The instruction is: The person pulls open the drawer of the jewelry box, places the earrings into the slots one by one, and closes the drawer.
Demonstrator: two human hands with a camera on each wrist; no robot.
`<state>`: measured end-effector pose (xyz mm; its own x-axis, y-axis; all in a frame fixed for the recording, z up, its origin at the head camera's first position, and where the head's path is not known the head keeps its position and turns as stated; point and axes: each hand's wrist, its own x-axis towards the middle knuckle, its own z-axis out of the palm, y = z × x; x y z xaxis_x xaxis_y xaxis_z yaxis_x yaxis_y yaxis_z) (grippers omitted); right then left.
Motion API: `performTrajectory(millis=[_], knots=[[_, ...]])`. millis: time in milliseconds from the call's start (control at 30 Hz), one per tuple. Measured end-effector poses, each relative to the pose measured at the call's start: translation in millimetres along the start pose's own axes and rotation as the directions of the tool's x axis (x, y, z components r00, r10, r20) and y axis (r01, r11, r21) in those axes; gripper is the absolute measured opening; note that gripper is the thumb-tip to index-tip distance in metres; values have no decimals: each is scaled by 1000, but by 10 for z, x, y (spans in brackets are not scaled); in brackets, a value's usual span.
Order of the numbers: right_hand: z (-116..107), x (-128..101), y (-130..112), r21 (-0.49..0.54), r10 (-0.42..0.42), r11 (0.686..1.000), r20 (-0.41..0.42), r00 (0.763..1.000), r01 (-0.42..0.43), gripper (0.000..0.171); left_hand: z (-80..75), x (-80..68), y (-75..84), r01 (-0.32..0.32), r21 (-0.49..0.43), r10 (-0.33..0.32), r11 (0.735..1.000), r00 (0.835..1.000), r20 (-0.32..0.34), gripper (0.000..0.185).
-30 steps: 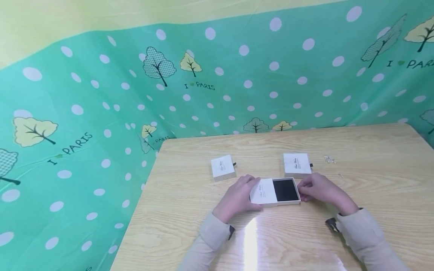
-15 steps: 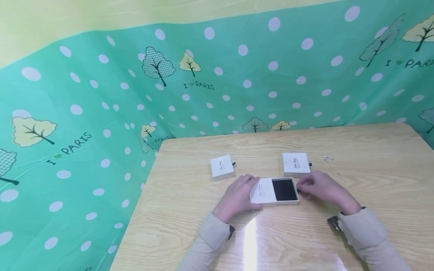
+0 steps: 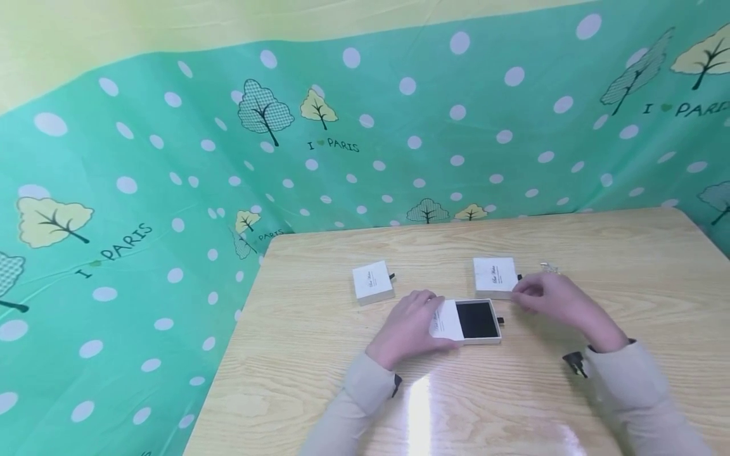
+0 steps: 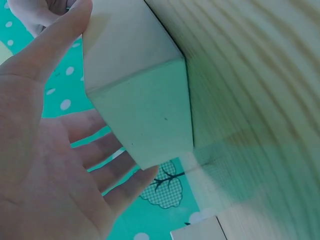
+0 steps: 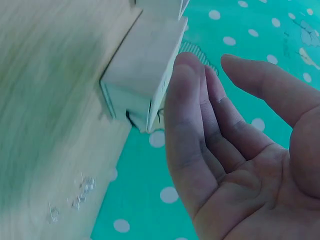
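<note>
My left hand (image 3: 407,328) grips the white sleeve (image 3: 447,322) of a drawer-style gift box on the table, thumb on the near side and fingers along the far side. The box's tray (image 3: 478,320), lined in black, is pulled partway out to the right. A black pull tab (image 3: 500,320) sticks out from its end. In the left wrist view the plain end of the box (image 4: 145,115) faces the camera. My right hand (image 3: 561,306) hovers right of the tray, by a closed white box (image 3: 494,277). Nothing is between its thumb and bent fingers (image 5: 185,105).
Another closed white box (image 3: 372,282) with a dark tab stands at the back left. Small silver pieces (image 5: 84,192) lie on the wooden table (image 3: 296,380), partly hidden behind my right hand in the head view. A green dotted cloth (image 3: 365,158) hangs behind.
My right hand has let go of the pull tab and moved back and right, near the closed box. The tab now shows. My left hand has shifted slightly right along the sleeve.
</note>
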<state>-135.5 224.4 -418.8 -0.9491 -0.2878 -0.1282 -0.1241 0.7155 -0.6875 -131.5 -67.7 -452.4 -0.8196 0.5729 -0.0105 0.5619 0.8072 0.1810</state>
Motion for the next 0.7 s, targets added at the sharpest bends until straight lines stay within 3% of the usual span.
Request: performTrajectory(millis=[233,467,700], knots=[[-102,13,101,-81,20,996,-80,997,-26,27,-34,35,35,-6,14,6,1000,1000,14,95],[-194,65,241,-86,53,994,-146,988,-66,27,-19,69,51,-12,-2,12,1000,999,29,92],[-303,115,386,-97,64,992,-150,987,-79,33,-6,85,58,3,-36,-1,999,999,45,89]])
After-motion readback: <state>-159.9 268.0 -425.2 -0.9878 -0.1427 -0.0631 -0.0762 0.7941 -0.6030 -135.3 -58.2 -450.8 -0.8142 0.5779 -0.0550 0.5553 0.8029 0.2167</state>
